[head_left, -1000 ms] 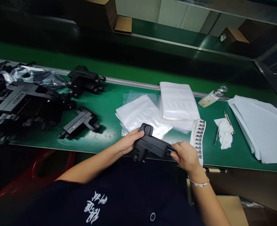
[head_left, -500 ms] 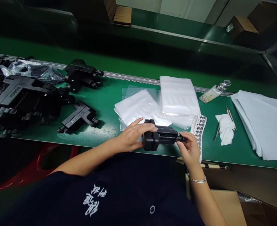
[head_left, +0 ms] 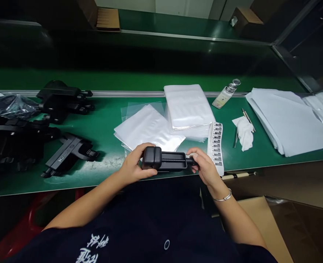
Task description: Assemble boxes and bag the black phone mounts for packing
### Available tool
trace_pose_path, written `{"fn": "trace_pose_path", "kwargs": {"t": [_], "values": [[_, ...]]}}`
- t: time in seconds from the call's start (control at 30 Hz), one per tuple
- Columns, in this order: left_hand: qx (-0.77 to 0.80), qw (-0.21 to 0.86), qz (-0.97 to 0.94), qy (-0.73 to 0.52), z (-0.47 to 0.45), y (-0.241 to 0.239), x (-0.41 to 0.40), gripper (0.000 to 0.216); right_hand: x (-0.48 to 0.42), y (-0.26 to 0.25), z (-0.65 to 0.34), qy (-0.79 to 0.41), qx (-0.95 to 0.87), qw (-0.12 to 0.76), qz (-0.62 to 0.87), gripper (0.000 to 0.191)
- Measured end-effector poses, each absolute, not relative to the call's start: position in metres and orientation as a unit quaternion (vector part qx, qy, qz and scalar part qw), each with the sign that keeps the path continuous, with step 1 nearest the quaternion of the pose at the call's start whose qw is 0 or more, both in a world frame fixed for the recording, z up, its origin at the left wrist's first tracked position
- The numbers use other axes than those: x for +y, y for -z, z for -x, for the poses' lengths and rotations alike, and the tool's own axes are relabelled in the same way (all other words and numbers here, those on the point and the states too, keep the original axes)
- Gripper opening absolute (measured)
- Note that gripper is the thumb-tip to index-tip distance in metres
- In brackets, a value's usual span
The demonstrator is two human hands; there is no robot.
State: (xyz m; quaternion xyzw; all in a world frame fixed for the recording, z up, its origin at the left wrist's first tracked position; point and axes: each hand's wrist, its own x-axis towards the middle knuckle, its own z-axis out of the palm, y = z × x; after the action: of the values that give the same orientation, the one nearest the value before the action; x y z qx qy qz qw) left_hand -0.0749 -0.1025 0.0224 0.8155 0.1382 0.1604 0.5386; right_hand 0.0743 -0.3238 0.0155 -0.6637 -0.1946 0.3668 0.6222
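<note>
A black plastic clamp-like holder is held level between my hands, over the front edge of the bench. My left hand is closed around its wide, blocky end, thumb below and fingers above. At the narrow end, my right hand pinches the dark knob. The holder's recessed side with a ribbed bar faces up. Just behind it lie loose clear plastic bags. To the left rests a similar black and grey holder with lettering on it.
More black holders pile up on the left. Behind the hands are a stack of plastic bags, a label strip and a pump bottle. A crumpled white cloth and white sheets lie to the right.
The holder has been turned about its length, so its recessed side now faces up. My left hand has closed more fully around the wide end. The view has swung to the right.
</note>
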Motion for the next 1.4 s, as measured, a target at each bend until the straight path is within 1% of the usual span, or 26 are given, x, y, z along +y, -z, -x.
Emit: {"fn": "trace_pose_path", "kwargs": {"t": [0.03,0.1,0.17,0.2,0.27,0.33,0.43,0.5,0.63,0.83,0.9,1.0,1.07,1.17,1.23,1.33,1.4], "values": [[0.142,0.535,-0.817,-0.162,0.075,-0.023,-0.102,0.071,-0.323,-0.014,-0.076,-0.397,-0.173,0.632,0.643,0.029],[0.170,0.566,-0.788,-0.175,0.072,-0.020,-0.104,0.069,-0.323,-0.013,-0.078,-0.406,-0.167,0.646,0.624,0.038],[0.212,0.626,-0.726,-0.192,0.066,-0.016,-0.106,0.065,-0.325,-0.012,-0.079,-0.359,-0.190,0.655,0.638,0.049],[0.229,0.656,-0.691,-0.197,0.063,-0.014,-0.108,0.063,-0.325,-0.011,-0.079,-0.324,-0.208,0.651,0.654,0.051],[0.250,0.703,-0.637,-0.196,0.056,-0.011,-0.110,0.060,-0.324,-0.008,-0.077,-0.257,-0.253,0.632,0.686,0.048],[0.252,0.721,-0.618,-0.189,0.052,-0.009,-0.111,0.058,-0.319,-0.002,-0.074,-0.216,-0.282,0.619,0.701,0.037],[0.240,0.709,-0.636,-0.189,0.050,-0.008,-0.110,0.058,-0.310,0.008,-0.069,-0.180,-0.252,0.651,0.693,0.023],[0.227,0.685,-0.665,-0.195,0.051,-0.009,-0.109,0.059,-0.304,0.014,-0.068,-0.161,-0.216,0.672,0.690,0.020],[0.192,0.637,-0.716,-0.210,0.050,-0.010,-0.104,0.065,-0.292,0.016,-0.070,-0.177,-0.169,0.683,0.689,0.024],[0.215,0.661,-0.684,-0.222,0.050,-0.007,-0.100,0.061,-0.281,0.016,-0.074,-0.186,-0.182,0.705,0.660,0.027],[0.203,0.650,-0.696,-0.228,0.053,-0.007,-0.101,0.063,-0.279,0.017,-0.075,-0.173,-0.176,0.694,0.677,0.028],[0.196,0.630,-0.717,-0.226,0.057,-0.009,-0.100,0.067,-0.276,0.017,-0.075,-0.147,-0.168,0.635,0.740,0.038],[0.208,0.638,-0.705,-0.231,0.057,-0.008,-0.097,0.066,-0.274,0.017,-0.074,-0.138,-0.187,0.610,0.757,0.039],[0.220,0.660,-0.675,-0.245,0.058,-0.004,-0.092,0.062,-0.269,0.017,-0.073,-0.150,-0.225,0.633,0.725,0.035],[0.209,0.666,-0.673,-0.244,0.060,-0.002,-0.092,0.061,-0.267,0.017,-0.072,-0.152,-0.217,0.643,0.719,0.035],[0.200,0.684,-0.657,-0.246,0.060,-0.002,-0.093,0.062,-0.265,0.018,-0.072,-0.133,-0.190,0.614,0.754,0.044],[0.228,0.726,-0.592,-0.263,0.057,-0.002,-0.090,0.059,-0.264,0.016,-0.069,-0.133,-0.213,0.601,0.759,0.051]]}}
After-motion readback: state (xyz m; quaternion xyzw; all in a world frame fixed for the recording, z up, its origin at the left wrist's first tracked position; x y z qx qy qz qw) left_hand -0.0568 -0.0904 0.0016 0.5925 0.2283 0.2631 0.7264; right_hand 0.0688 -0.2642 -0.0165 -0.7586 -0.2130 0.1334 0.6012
